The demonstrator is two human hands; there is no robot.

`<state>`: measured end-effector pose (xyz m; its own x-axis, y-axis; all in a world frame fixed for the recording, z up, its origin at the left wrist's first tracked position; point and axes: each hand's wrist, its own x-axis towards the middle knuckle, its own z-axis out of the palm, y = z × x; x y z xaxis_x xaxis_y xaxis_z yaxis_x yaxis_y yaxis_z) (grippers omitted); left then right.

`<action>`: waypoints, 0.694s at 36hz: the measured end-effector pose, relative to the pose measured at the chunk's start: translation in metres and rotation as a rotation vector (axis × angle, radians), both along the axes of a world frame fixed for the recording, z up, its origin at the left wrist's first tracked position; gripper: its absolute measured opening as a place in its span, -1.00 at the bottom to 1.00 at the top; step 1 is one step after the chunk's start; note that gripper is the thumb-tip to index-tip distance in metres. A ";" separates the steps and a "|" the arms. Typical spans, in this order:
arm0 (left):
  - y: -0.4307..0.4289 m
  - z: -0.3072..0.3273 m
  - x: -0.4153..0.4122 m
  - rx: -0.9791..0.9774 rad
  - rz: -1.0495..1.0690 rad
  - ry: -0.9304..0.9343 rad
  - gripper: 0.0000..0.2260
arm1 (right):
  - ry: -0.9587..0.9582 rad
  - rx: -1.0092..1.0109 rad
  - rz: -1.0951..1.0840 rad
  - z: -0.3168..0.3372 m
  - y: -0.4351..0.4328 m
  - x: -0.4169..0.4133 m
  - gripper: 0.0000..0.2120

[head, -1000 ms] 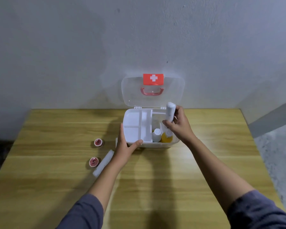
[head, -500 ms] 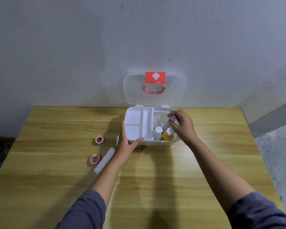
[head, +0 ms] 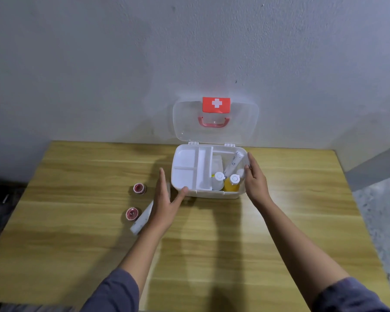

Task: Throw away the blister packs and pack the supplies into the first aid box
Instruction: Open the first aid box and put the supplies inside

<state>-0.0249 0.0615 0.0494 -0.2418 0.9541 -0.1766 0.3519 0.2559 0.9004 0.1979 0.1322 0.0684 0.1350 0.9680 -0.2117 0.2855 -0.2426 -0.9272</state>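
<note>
Left hand (head: 167, 200) lies flat, fingers spread, empty, thumb apparently touching the first aid box (head: 208, 194). Right hand (head: 256, 180), fingers extended and together, rests against its right wall, holding nothing.

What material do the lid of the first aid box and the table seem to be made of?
The lid looks like clear, slightly frosted plastic: the wall shows through it. The table looks like wood or a wood-look laminate, light brown and smooth, with straight grain lines and a soft shine; which one cannot be told.

- One open first aid box (head: 203, 192)
- Two capped bottles: white (head: 218, 182), yellow (head: 232, 183)
- Two bandage rolls: boxed (head: 233, 162), tabletop (head: 142, 218)
- Two red-cored tape rolls (head: 139, 188) (head: 131, 213)
- Two hands (head: 167, 199) (head: 256, 180)
</note>
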 end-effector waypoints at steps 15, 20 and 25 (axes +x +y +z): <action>-0.038 -0.059 -0.025 -0.135 0.049 0.638 -0.33 | 0.115 0.018 -0.056 -0.005 0.000 -0.003 -0.60; -0.011 -0.060 -0.027 -0.112 0.116 0.614 -0.56 | 0.120 0.011 -0.064 -0.006 0.001 -0.004 -0.60; 0.010 -0.059 -0.027 -0.101 0.250 0.510 -0.53 | 0.113 0.008 -0.056 -0.007 0.001 -0.002 -0.60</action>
<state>-0.0518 0.0714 -0.0094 -0.5362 0.8416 -0.0656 0.6528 0.4627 0.5998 0.1955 0.1333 0.0619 0.1646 0.9613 -0.2210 0.1656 -0.2478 -0.9546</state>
